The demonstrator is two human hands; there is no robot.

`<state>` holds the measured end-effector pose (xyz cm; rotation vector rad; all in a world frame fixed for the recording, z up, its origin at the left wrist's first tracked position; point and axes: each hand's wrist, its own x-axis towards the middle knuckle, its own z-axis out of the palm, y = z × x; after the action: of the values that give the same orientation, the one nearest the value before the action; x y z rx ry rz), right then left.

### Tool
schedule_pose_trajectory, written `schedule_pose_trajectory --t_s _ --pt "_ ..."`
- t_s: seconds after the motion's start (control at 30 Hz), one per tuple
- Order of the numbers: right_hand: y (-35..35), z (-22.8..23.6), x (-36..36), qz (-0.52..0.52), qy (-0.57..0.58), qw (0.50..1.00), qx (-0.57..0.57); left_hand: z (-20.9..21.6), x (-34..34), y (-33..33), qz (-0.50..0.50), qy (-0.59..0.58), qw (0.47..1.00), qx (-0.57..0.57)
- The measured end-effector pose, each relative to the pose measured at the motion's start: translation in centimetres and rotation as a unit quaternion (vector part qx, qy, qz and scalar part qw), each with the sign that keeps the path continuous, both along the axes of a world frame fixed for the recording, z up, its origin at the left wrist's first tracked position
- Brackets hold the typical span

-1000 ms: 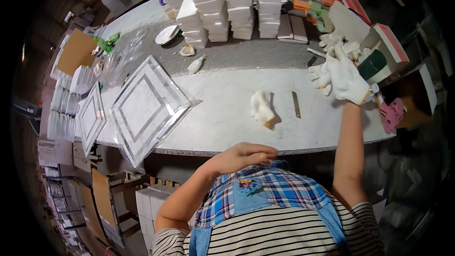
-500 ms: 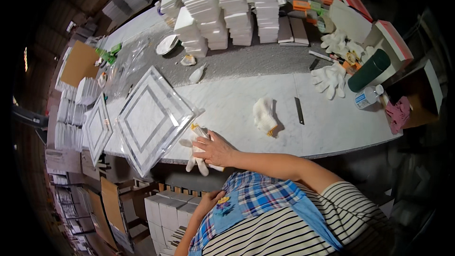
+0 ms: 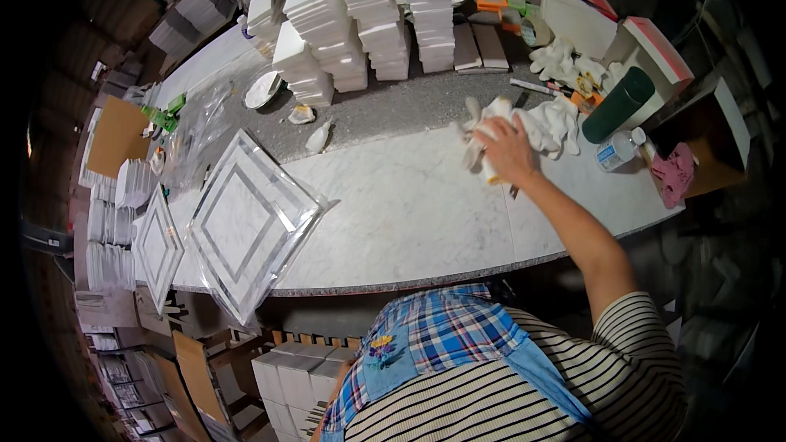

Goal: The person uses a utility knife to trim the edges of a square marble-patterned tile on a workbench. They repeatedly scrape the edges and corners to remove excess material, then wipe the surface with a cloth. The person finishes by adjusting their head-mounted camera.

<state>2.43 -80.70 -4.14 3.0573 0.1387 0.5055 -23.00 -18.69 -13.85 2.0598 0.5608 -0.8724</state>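
Observation:
My right hand (image 3: 506, 150) is closed on white knit work gloves (image 3: 476, 133) at the right of the white marble worktop. Its fingers lie over the bunched fabric, and how many gloves are under them I cannot tell. Another white glove (image 3: 555, 123) lies flat just beyond, touching the bunch. A dark thin strip (image 3: 514, 191) pokes out by my wrist, mostly hidden. Only a sliver of my left forearm shows beside the plaid apron; the left hand is out of sight.
Two plastic-wrapped diamond-patterned tile panels (image 3: 246, 225) lie at left, overhanging the front edge. Tall stacks of white tiles (image 3: 327, 29) stand at the back. A green cylinder (image 3: 616, 105), a clear bottle (image 3: 620, 150), a pink cloth (image 3: 675, 175) and open boxes crowd the right side.
My right hand has carried the glove from beside the wrapped panel to the right, onto the other gloves. My left hand has dropped out of view. The view has shifted slightly.

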Motion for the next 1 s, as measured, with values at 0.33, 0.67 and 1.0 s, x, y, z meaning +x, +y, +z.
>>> schedule_pose_trajectory --t_s 0.33,0.67,1.0 --pt "3.4 4.9 -3.1 -0.005 -0.204 0.97 0.131 3.7 7.0 -4.6 -0.03 -0.035 0.999 -0.006" --pt "6.5 -0.2 -10.9 0.15 -0.11 0.971 0.148 9.7 19.7 -24.3 -0.18 -0.124 0.97 -0.109" --pt "-3.2 10.7 -10.5 -0.126 -0.306 0.939 0.099 12.3 20.4 -38.2 -0.342 -0.094 0.915 -0.193"
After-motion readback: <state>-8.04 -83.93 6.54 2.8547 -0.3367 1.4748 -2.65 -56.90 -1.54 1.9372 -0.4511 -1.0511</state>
